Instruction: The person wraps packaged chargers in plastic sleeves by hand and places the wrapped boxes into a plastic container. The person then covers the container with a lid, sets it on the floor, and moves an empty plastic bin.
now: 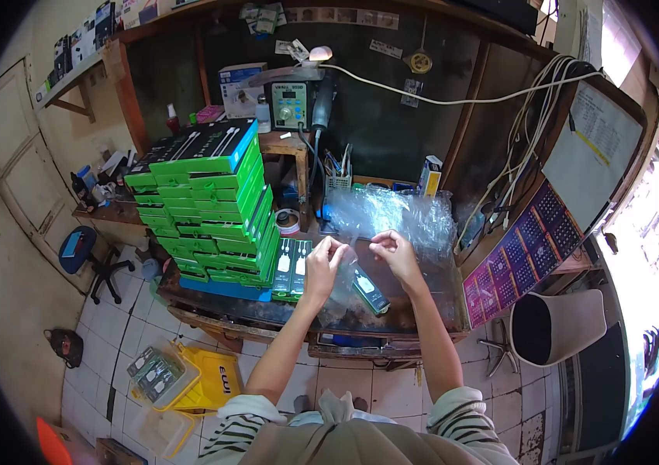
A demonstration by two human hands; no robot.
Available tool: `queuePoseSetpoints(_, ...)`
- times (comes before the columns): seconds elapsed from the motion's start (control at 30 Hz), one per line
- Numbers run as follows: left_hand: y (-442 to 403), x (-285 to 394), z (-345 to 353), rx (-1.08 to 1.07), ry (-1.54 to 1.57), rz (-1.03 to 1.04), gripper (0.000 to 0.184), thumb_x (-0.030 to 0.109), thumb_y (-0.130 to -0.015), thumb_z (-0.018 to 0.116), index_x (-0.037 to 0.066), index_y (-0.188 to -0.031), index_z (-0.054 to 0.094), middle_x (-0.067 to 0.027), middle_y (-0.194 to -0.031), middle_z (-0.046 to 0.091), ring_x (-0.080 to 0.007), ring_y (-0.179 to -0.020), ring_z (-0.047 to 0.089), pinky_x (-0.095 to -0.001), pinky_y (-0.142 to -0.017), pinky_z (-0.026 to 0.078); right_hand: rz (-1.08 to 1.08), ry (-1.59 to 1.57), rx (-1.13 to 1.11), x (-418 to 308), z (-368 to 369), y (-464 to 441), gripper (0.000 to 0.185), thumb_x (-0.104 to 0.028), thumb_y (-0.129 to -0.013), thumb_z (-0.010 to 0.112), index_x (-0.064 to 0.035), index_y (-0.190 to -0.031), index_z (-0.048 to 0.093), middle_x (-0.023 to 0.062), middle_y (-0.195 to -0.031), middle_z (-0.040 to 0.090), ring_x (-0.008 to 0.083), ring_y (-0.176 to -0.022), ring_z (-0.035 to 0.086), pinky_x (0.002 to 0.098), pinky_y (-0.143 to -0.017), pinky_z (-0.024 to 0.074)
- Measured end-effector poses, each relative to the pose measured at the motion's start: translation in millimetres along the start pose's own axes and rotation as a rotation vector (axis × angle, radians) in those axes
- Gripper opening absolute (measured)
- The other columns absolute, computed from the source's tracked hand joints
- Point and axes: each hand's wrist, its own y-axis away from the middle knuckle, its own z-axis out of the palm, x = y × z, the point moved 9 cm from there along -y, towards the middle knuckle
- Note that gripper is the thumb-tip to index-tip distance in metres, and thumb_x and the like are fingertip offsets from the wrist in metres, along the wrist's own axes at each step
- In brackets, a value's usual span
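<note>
clear bag (343, 284) pinched at l hand (322, 266) fingertips; r hand (398, 258) fingertips pressed together, can't tell on what. small box (370, 291) just below fingers, green box stack (205, 205) further left. best: hold bag taut, pull gently.

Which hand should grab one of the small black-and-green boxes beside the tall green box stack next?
Probably the left: the left hand looks closest to the small black-and-green boxes with white pictures, with the right hand farther away on its other side.

Lettering on the slim box (369, 290) and calendar (521, 256) is unreadably small.
</note>
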Motion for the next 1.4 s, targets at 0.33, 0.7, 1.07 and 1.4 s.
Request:
queuePoseSetpoints(0.33, -9, 14, -3, 0.032, -0.215, 0.059, 0.020, 0.010, -0.074, 0.064, 0.001, -0.069, 0.048, -0.0125, -0.063, 0.053, -0.0266, -0.057, 0.054, -0.0361, -0.052, 0.042, -0.054, -0.095, 0.034, -25, 25, 6, 0.055, -0.039, -0.077, 0.065, -0.0035, -0.113, 0.042, 0.0144, -0.102, 0.052, 0.0163, -0.083, 0.057, 0.0256, -0.065, 0.0484)
queuePoseSetpoints(0.7, -23, 42, -11, -0.039, -0.045, 0.022, 0.019, 0.013, -0.078, 0.064, -0.001, -0.070, 0.054, -0.0091, -0.061, 0.056, -0.0146, -0.053, 0.053, -0.0281, -0.050, 0.042, -0.149, -0.090, 0.258, -46, -16, 5, 0.007, -0.005, -0.078, 0.062, -0.0017, -0.082, 0.058, 0.0004, -0.069, 0.058, 0.0058, -0.066, 0.054, 0.0202, -0.060, 0.0434)
queuePoseSetpoints(1.07, -27, -24, 12, -0.252, 0.406, -0.094, 0.015, 0.004, -0.081, 0.058, 0.001, -0.094, 0.051, -0.0065, -0.080, 0.062, -0.0125, -0.073, 0.061, -0.0237, -0.069, 0.048, -0.294, 0.321, 0.278, -65, -12, 8, 0.008, -0.007, -0.078, 0.060, 0.0004, -0.079, 0.059, 0.0083, -0.071, 0.057, 0.0138, -0.063, 0.055, 0.0259, -0.058, 0.0429)
queuePoseSetpoints(1.4, -5, -37, 14, -0.136, 0.337, -0.181, 0.036, 0.001, -0.073, 0.066, 0.003, -0.105, 0.050, -0.0058, -0.074, 0.062, -0.0089, -0.067, 0.059, -0.0209, -0.061, 0.048, -0.477, 0.518, 0.219, -53, 12, 21, 0.021, -0.010, -0.074, 0.062, -0.0068, -0.094, 0.060, 0.0094, -0.087, 0.054, 0.0266, -0.087, 0.050, 0.0350, -0.078, 0.0408)
